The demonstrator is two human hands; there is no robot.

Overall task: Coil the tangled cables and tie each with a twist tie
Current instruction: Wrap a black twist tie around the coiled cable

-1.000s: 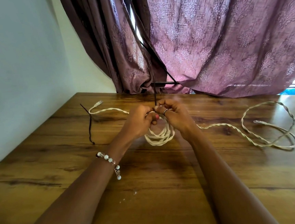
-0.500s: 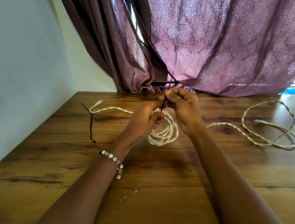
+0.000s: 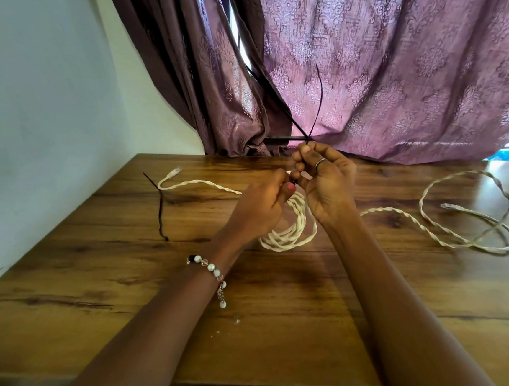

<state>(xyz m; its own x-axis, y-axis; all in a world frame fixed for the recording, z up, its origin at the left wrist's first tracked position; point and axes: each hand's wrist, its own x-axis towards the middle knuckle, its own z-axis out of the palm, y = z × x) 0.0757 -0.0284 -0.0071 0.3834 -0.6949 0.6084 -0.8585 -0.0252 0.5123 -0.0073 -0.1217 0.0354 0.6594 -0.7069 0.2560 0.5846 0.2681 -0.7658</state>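
While left hand (image 3: 260, 207) steadies — right hand (image 3: 326, 180) pinches tie (image 3: 316, 110).

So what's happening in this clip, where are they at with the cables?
A person is tying up a coiled cream cable over a wooden table. The left hand grips the top of the coil while the right hand pinches a black tie, whose long free end sticks up in front of the curtain. A second cream cable lies loose and uncoiled on the table's right side, and another black tie lies on the left.
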